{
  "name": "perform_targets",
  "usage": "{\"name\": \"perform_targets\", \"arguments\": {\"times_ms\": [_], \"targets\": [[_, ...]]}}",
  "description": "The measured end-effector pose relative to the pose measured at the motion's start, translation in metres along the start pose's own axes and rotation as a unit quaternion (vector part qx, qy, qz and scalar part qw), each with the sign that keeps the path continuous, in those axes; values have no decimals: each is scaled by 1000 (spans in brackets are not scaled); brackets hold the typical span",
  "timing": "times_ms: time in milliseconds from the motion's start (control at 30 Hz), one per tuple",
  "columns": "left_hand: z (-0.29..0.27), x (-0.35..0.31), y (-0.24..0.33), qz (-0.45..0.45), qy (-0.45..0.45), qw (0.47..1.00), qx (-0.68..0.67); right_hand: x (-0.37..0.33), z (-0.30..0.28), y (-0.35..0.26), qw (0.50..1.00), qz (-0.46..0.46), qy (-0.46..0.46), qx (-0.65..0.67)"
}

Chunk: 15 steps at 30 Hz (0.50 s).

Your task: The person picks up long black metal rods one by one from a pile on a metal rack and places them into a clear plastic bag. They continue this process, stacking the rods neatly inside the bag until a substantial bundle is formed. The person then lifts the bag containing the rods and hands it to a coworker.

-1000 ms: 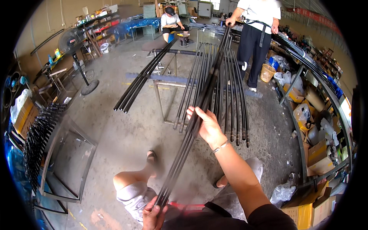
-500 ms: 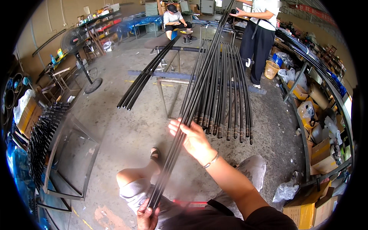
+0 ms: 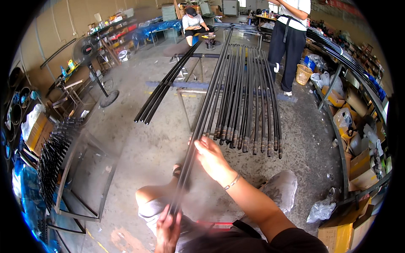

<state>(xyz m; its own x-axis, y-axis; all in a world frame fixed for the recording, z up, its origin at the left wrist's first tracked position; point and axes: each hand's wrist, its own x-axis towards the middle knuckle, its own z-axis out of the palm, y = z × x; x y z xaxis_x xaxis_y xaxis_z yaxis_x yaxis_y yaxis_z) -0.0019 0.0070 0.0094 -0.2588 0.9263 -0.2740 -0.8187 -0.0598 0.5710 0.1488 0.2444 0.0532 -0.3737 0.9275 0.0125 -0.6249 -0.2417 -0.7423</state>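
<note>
A few long, thin black tubes [image 3: 185, 175] run from near my lap up and away over a metal stand. My left hand [image 3: 168, 227] is closed round their near end, low in the view. Further along, my right hand [image 3: 211, 156] is closed on the same tubes, thumb on top. Beside them, to the right, many similar black tubes [image 3: 244, 97] lie side by side across the stand, their near ends banded. A smaller group of black tubes [image 3: 164, 88] rests on it to the left.
A person [image 3: 291, 42] stands beyond the tubes at the right; another person [image 3: 193, 25] sits farther back. A floor fan [image 3: 86, 52] and a rack of black parts [image 3: 55, 158] are on the left. Shelves with cardboard boxes [image 3: 363, 168] line the right.
My left hand has shifted up and slightly right with the tubes. My right hand's fingers, spread beneath them before, have closed round them. The tubes' far ends have lowered; the standing person has drawn their hands back.
</note>
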Motion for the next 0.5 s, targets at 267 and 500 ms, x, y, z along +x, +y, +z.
{"name": "perform_targets", "arguments": {"times_ms": [267, 500], "targets": [[154, 176, -40, 26, -80, 996, -13, -76, -46, -12, 998, -16, 63, -19], [222, 247, -81, 63, -30, 997, -14, -113, -88, -43, 986, -15, 161, -38]]}}
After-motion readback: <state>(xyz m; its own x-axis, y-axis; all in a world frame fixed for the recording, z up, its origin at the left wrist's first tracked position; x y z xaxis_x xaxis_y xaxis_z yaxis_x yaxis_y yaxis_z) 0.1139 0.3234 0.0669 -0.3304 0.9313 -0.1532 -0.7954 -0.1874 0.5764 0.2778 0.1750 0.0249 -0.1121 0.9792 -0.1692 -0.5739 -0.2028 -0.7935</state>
